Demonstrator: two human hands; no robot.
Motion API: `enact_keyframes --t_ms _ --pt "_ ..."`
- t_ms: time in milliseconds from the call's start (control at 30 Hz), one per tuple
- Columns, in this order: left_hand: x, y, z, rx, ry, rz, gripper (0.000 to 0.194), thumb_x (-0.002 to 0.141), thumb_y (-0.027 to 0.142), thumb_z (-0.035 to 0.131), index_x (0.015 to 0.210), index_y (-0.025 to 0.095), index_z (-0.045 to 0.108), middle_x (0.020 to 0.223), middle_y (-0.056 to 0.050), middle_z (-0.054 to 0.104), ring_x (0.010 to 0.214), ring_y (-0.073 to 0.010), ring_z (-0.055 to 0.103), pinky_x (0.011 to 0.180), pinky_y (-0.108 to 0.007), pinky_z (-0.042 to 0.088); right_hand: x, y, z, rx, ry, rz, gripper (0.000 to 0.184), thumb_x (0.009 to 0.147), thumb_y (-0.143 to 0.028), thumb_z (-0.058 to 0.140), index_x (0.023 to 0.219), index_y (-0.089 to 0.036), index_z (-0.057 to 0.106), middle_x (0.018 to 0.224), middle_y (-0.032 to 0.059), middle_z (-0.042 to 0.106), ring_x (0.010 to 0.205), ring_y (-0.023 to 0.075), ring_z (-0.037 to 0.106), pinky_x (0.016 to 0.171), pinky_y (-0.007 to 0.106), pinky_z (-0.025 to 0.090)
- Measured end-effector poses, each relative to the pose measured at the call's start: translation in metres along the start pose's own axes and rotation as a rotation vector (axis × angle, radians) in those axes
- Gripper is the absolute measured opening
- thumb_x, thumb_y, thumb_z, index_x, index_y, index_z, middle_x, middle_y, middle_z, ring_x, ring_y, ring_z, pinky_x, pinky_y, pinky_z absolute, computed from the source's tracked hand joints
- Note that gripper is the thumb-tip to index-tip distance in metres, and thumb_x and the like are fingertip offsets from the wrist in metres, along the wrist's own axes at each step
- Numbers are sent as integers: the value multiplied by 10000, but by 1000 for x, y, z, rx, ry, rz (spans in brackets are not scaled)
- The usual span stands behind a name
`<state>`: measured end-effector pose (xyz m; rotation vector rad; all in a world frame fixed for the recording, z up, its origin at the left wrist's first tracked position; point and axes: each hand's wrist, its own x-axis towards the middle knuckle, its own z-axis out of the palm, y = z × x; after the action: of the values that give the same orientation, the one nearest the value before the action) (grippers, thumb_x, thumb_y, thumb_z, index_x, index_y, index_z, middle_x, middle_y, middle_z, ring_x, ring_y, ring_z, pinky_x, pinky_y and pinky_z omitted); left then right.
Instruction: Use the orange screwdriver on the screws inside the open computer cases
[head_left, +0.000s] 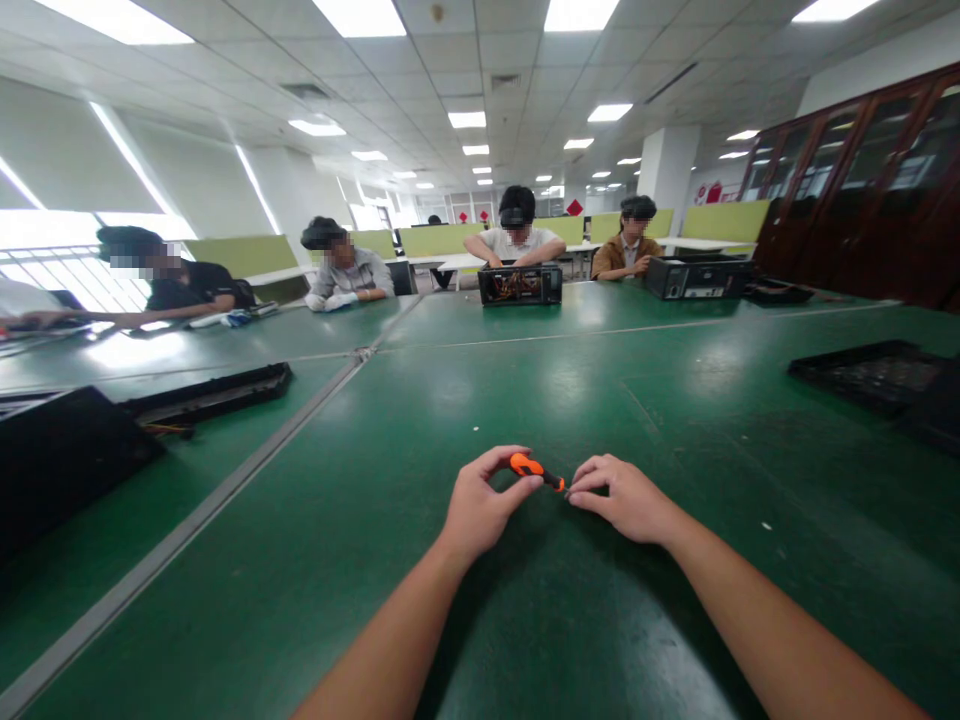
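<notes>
An orange and black screwdriver [537, 470] is held just above the green table [600, 390], its handle tilted down to the right. My left hand [484, 500] grips the handle between thumb and fingers. At the tip end, my right hand [619, 495] is closed in a pinch around the thin metal shaft close to the handle. Most of the shaft is hidden by the right fingers, so I cannot make out its tip.
Black computer case parts lie at the left, including a long panel [217, 395], and a dark tray-like panel [874, 375] at the right. Across the table, a person works in an open computer case [520, 284]; another case [697, 277] stands right of it. A metal seam [247, 470] crosses the tabletop.
</notes>
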<state>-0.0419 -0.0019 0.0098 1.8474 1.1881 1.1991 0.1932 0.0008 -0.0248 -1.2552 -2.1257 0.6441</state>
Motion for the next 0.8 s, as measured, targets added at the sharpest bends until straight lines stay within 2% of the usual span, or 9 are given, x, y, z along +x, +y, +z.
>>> enact_keyframes --t_ms 100,233,300,367,467,633,700,800 --pt "-1 -2 -1 151 -17 25 297 749 347 743 1008 204 719 1004 -60 758 966 -244 687 937 -378 506 0 2 -2 -67 49 -10 141 870 -322 654 861 -297 792 984 56 687 946 242 577 855 392 449" --pt "0 -13 -3 388 -169 46 226 719 319 762 933 245 770 890 -46 761 857 -248 683 819 -368 519 -2 4 -14 -165 160 -42 183 911 -314 605 941 -286 783 1113 85 632 1097 281 496 979 455 392" --pt "0 -17 -3 408 -227 70 185 675 283 793 858 264 784 856 -44 748 854 -255 666 808 -374 513 -3 4 -19 -204 191 -61 193 921 -314 593 961 -297 781 1160 89 610 1143 295 464 1019 486 357" --pt "0 -17 -2 423 -235 94 177 668 265 798 843 263 781 956 -59 733 957 -269 641 886 -397 493 -4 5 -20 -233 198 -71 190 919 -312 599 961 -305 784 1163 89 609 1141 297 464 1019 495 359" --pt "-1 -12 -4 426 -181 122 180 712 276 771 890 250 764 1107 -73 685 1085 -274 592 987 -425 451 -5 9 -18 -265 184 -59 170 897 -298 631 945 -303 794 1152 95 620 1120 300 481 994 497 389" --pt "-2 -2 -4 389 -107 157 156 791 355 718 883 233 748 1094 -70 673 1075 -253 593 983 -418 463 -7 15 -9 -292 117 -36 113 809 -227 730 814 -309 807 1061 83 656 1021 274 543 914 448 459" --pt "-3 -5 -4 411 -139 144 156 779 320 729 904 229 748 1081 -70 674 1065 -251 596 979 -418 468 -7 15 -10 -305 124 -34 118 809 -215 728 808 -306 805 1043 76 660 1012 266 549 910 438 465" --pt "-3 -14 -3 461 -251 96 177 728 297 776 892 232 759 1095 -72 668 1080 -264 593 987 -431 469 -7 9 -16 -327 189 -32 133 854 -231 682 871 -291 800 1086 77 648 1064 270 532 946 444 452"
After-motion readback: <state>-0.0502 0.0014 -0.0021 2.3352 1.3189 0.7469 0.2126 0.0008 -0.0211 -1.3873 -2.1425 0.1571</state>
